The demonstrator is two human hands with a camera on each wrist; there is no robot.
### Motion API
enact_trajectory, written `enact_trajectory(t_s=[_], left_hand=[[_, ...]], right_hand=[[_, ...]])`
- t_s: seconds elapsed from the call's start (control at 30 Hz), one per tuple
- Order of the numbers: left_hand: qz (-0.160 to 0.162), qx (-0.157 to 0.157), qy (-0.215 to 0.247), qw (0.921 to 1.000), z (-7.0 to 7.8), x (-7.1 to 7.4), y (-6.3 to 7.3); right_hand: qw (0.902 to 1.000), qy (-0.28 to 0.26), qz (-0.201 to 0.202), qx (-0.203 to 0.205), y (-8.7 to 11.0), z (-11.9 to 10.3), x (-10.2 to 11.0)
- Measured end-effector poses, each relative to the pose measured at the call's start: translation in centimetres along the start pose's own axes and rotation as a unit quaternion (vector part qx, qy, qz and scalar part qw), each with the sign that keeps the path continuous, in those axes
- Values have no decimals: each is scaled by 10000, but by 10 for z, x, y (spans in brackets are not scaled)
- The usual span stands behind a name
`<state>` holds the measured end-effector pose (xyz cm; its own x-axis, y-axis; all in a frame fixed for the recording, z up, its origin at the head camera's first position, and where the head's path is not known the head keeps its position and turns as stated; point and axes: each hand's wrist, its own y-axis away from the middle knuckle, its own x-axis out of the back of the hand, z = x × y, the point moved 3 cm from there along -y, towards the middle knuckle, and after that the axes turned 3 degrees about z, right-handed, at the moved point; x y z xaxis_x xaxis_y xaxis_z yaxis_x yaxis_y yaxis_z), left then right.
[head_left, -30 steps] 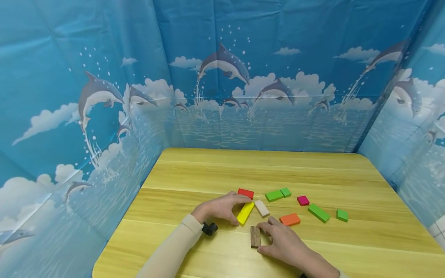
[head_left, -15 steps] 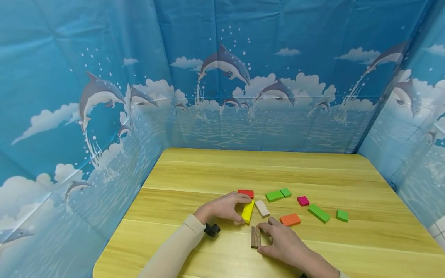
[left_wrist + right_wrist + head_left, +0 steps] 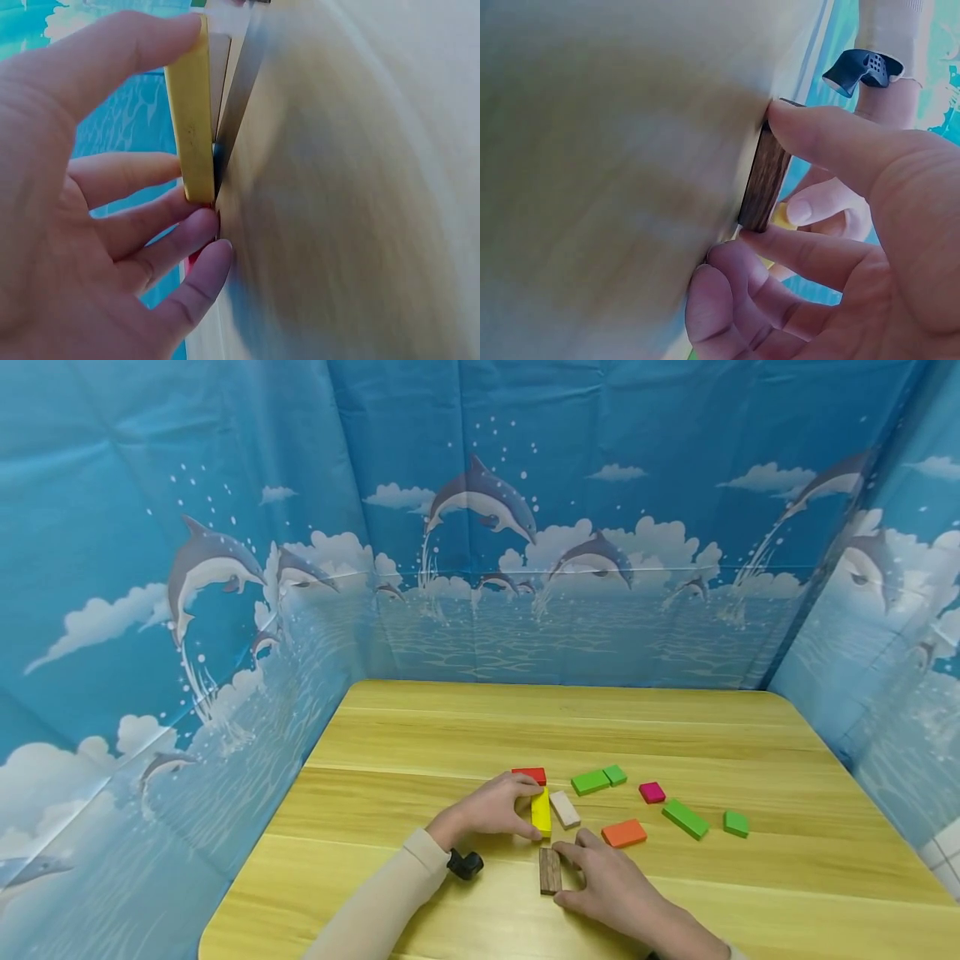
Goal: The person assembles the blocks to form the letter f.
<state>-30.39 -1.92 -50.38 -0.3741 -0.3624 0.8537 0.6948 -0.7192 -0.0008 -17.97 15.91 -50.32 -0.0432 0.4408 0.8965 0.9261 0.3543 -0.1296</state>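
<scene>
My left hand (image 3: 495,806) pinches a yellow wooden block (image 3: 541,816) endwise, thumb at its near end and fingers at the far end. In the left wrist view the yellow block (image 3: 190,124) stands out between thumb and fingertips, low over the tabletop. My right hand (image 3: 615,885) holds a dark brown block (image 3: 550,871) with striped grain, just nearer the body than the yellow one. Thumb and index finger span the brown block (image 3: 766,180) end to end in the right wrist view. A red block (image 3: 529,775) lies behind the left fingers, partly covered. Right of the yellow block is a pale wooden block (image 3: 565,809).
An orange block (image 3: 624,833) lies beyond the right hand. Farther right are a long green block (image 3: 685,819), a magenta block (image 3: 652,792) and a small green block (image 3: 736,824). Two more green pieces (image 3: 591,782) sit at the back. Dolphin-print curtains (image 3: 555,635) border the wooden table (image 3: 420,727).
My left hand has slid right with the yellow block, which has turned from slanted to nearly in line with the brown block. The right hand and brown block have stayed in place.
</scene>
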Motion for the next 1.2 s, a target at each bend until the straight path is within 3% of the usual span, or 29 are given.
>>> enact_trajectory(t_s=[0.5,0.8,1.2], left_hand=[[212,-201,-382,9988,6,-9,0],[98,-459,-473,9978,6,-10,1],[214,-412,-468,9978,8,-11,4]], right_hand=[[9986,233,53,-472,-3,-3,-1],[9982,362,99,-474,-6,-4,-1],[9982,403,31,-443,-8,-3,3]])
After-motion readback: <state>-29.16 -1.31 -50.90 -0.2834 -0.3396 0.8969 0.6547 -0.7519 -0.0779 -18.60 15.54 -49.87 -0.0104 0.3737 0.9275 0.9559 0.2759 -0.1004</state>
